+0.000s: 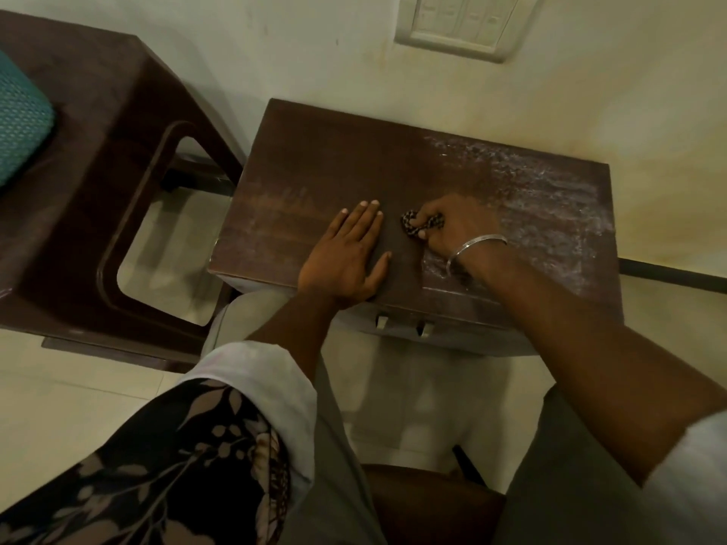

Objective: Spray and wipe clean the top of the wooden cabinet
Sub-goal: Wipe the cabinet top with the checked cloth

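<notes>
The dark wooden cabinet (pixel 322 159) stands against the wall, seen from above. Its right half carries a whitish film of spray or dust (pixel 550 206); the left half looks darker with faint streaks. My right hand (pixel 456 226), with a metal bangle on the wrist, is closed on a small bunched checked cloth (pixel 417 225) pressed to the middle of the top. My left hand (pixel 348 257) lies flat on the top just left of the cloth, fingers together and palm down, holding nothing. No spray bottle is in view.
A brown plastic chair (pixel 98 159) with a teal cushion (pixel 19 120) stands close on the left. A switch plate (pixel 460 21) is on the wall above. Two small drawer handles (pixel 401 324) show on the cabinet's front. My knees are beneath, over a tiled floor.
</notes>
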